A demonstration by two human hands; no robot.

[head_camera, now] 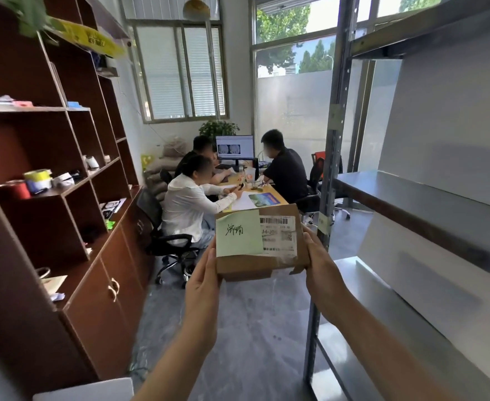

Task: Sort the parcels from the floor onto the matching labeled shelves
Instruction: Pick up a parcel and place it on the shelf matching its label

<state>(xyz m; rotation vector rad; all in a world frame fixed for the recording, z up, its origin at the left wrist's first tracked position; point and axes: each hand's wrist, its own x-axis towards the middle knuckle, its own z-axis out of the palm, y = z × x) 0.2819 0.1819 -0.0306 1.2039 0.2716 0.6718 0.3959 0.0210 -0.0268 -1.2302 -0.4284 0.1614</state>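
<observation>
Both hands up in front of me, holding one parcel [262, 241] between them at chest height, clear of the floor. Left hand [206, 280] is cupped flat against the parcel's left end, fingers closed up along the side. Right hand [320, 266] presses the right end the same way. Neither is wrapped round it; it is a squeeze from both ends.

The parcel is a flat brown carton. A green note [238, 233] with handwriting sits on its top face, half over a white shipping label [280, 235]. A corner flap at the lower right looks loose, so I judge an even squeeze is wanted, not a hard one.

Step in hand, as I read it: read the note, then find the shelf with the same mark. I would keep the top face level and turned toward me until the match is made.

The metal rack [429, 195] stands just to my right, its shelves bare. I can see no labels on its edges from here. Its upright post [329, 180] stands close beside my right hand; swinging right, the parcel's corner could catch it.

To the left, a brown cabinet [73, 175] holds tape rolls and oddments. Farther off, three people sit at a desk [255, 199] with a monitor [234, 146], well apart from me.
</observation>
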